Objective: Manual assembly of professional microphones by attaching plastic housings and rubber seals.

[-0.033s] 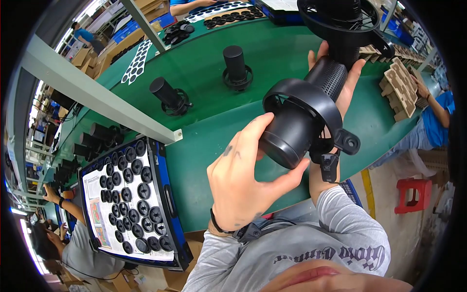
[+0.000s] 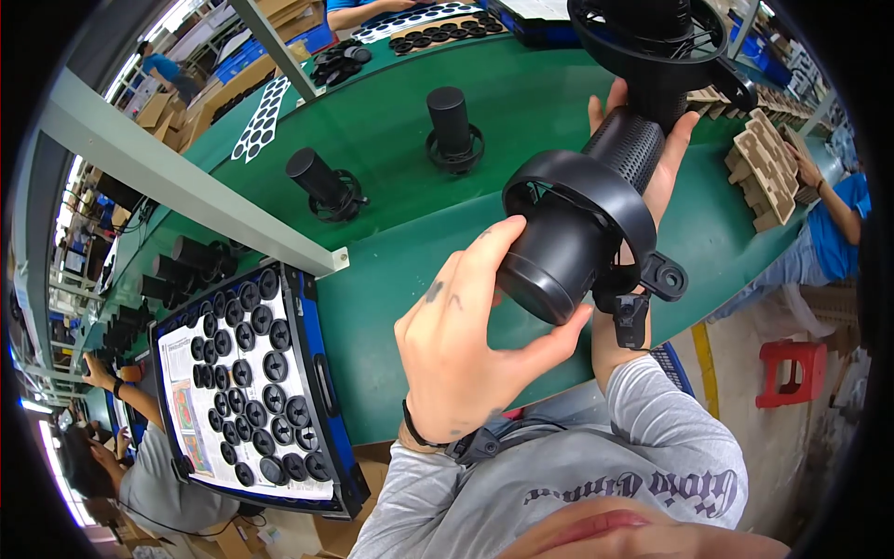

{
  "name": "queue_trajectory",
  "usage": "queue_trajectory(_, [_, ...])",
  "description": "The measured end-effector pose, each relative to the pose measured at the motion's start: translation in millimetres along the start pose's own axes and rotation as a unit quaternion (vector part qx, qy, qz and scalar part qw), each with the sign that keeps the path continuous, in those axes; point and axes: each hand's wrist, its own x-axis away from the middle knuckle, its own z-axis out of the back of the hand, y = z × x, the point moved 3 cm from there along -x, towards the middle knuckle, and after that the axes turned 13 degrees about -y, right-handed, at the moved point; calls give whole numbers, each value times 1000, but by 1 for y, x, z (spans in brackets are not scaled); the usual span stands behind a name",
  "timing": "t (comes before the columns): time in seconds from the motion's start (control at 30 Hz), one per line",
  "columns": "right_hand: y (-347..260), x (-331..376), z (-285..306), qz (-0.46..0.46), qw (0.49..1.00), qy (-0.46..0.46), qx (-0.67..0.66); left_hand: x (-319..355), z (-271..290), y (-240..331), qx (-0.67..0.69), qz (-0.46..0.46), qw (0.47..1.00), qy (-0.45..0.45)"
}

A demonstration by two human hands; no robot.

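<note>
The black cylindrical microphone with a ring-shaped shock mount (image 2: 582,224) is held up above the near edge of the green conveyor table (image 2: 410,270), its long axis tilted from the blunt end cap at lower left up to the meshed grille at upper right. The left hand (image 2: 461,349) is clamped on the cap end, thumb under, fingers over the top. The right hand (image 2: 652,154) is spread open behind the grille, cradling it from the far side; its forearm is hidden by the mount. Both hands are on the thing, the left nearer the camera. Free air is seen below and to the left. Outward, two black microphones on round bases (image 2: 391,154) stand well apart on the belt, and a blue-rimmed tray of black round caps (image 2: 250,382) lies at lower left, beside a grey frame bar (image 2: 186,182).
</note>
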Motion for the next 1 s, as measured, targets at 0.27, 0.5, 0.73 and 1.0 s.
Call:
queue_trajectory(0.27, [-1, -2, -9, -52, 996, -52, -51, 2, 1, 5, 2, -8, 1000, 12])
queue_trajectory(0.5, [0, -1, -3, -94, 995, -25, -4, 4, 1, -8, 50, -6, 998, 33])
queue_trajectory(0.73, [2, 1, -12, -80, 991, 66, 83, 4, 4, -12, 86, 38, 995, 43])
queue_trajectory(1.0, [2, 3, -13, -80, 991, 80, 67, 6, 4, -14, 134, 76, 987, 42])
